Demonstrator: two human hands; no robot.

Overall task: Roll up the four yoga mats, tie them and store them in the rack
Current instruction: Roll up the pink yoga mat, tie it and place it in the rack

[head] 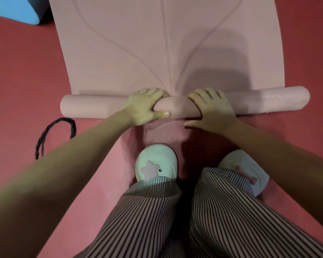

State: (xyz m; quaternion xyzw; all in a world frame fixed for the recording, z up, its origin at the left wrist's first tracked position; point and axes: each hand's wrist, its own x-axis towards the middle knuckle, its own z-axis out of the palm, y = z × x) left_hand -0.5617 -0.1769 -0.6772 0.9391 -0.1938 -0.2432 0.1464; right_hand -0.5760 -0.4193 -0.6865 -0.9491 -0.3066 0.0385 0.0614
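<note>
A pale pink yoga mat [157, 43] lies flat on the red floor and stretches away from me. Its near end is wound into a roll [93, 107] that spans left to right. My left hand [145, 107] grips the roll just left of its middle, thumb underneath. My right hand [213, 107] presses on top of the roll just right of the middle, fingers spread over it. A black braided cord [50, 133] lies looped on the floor by the roll's left end.
A blue rolled mat or cushion [13, 10] lies at the top left corner. My feet in pale green slippers [157, 162] and striped trousers stand close behind the roll. Red floor [22, 71] surrounds the mat.
</note>
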